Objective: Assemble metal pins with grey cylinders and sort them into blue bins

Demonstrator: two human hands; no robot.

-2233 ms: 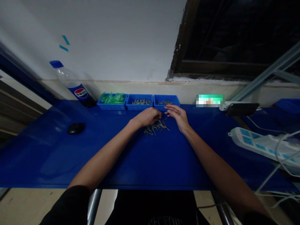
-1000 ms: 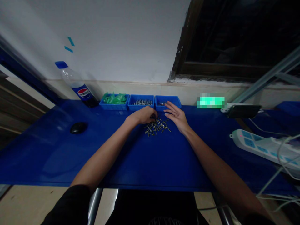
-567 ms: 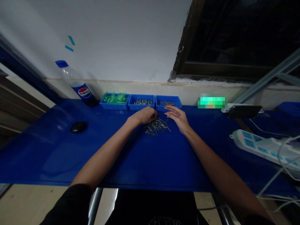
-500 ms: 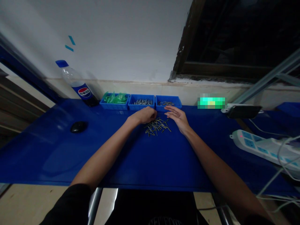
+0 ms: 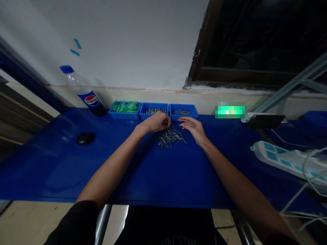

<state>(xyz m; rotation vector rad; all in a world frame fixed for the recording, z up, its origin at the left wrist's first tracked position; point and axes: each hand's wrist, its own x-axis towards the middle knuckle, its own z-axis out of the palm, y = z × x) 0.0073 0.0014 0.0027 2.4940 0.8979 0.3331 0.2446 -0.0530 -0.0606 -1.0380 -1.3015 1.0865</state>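
A loose pile of thin brass-coloured pieces [image 5: 170, 136], apparently long screws, lies on the blue table [image 5: 163, 177]. At its upper left edge is my left hand [image 5: 157, 121], its fingers curled together in a pinch; what they hold, if anything, is hidden. My right hand [image 5: 193, 128] is over the pile's upper right side with fingers stretched out. Just behind the hands stand a blue bin of similar thin pieces [image 5: 184, 117] and a blue bin of short grey metal parts [image 5: 146, 116], the latter partly covered by my left hand.
A blue bin with green plastic packets [image 5: 125, 116] stands left of the others, near a Pepsi bottle [image 5: 90, 98]. A black mouse [image 5: 85, 138] lies at left. On the right are a phone [image 5: 266, 121] and a white power strip [image 5: 286, 159] with cables.
My left hand has lifted slightly, and its curled fingers have turned a little. My right hand has stayed almost where it was, and the pile looks about the same.
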